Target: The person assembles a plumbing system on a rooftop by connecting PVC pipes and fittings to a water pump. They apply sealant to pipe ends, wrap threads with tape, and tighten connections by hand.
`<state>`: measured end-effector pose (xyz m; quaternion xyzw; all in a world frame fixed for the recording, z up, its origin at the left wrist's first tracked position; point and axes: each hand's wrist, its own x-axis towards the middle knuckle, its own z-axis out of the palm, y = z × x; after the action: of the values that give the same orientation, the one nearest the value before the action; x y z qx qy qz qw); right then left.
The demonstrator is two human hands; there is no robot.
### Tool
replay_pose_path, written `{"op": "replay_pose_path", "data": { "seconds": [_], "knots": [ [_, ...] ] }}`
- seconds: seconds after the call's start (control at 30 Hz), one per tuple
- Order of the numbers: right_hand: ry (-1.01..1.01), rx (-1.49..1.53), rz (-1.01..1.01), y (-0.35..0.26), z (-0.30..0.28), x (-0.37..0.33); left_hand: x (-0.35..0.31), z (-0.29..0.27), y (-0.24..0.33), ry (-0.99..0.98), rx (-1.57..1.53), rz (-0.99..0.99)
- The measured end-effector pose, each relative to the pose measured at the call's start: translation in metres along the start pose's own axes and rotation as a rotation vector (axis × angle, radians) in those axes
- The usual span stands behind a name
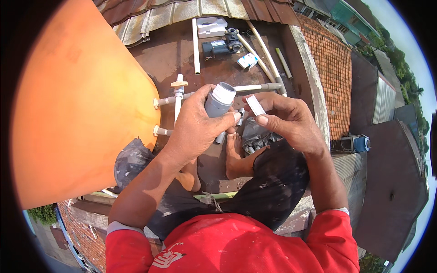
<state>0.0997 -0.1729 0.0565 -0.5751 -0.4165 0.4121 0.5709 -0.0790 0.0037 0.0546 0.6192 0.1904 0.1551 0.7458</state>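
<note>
My left hand [193, 125] is wrapped around a grey pipe fitting [216, 105], held upright with its open end up. A white band [224, 93], which looks like thread seal tape, covers the fitting's upper end. Between the thumb and fingers of my right hand [298, 120] is a small white tape spool [256, 105], just to the right of the fitting. Whether a strand of tape runs between the spool and the fitting, I cannot tell. Below my hands, grey pipe pieces [220, 138] lie near my bare feet.
A large orange tank [77, 109] with pipe outlets fills the left. A valve [179, 84] stands beside it. Farther off are a water pump [221, 47], a small box [247, 61] and loose pipes [196, 45]. A dark plastic bag [257, 134] lies near my foot. A low wall [309, 73] edges the right.
</note>
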Motion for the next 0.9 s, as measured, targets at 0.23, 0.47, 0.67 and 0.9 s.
{"op": "replay_pose_path", "data": {
  "seconds": [0.23,0.47,0.67,0.9],
  "knots": [
    [0.040,0.003,-0.060,-0.003,0.016,0.004,-0.006,-0.011,-0.010,-0.043,-0.089,0.021],
    [0.130,-0.017,-0.002,-0.002,0.032,0.011,-0.005,-0.009,-0.018,-0.070,-0.300,0.018],
    [0.062,0.120,0.001,0.004,0.038,0.011,0.001,-0.012,-0.028,-0.023,-0.394,-0.020],
    [0.181,-0.302,0.009,0.007,0.039,0.012,-0.002,-0.006,-0.022,0.065,-0.326,-0.025]
  ]
}}
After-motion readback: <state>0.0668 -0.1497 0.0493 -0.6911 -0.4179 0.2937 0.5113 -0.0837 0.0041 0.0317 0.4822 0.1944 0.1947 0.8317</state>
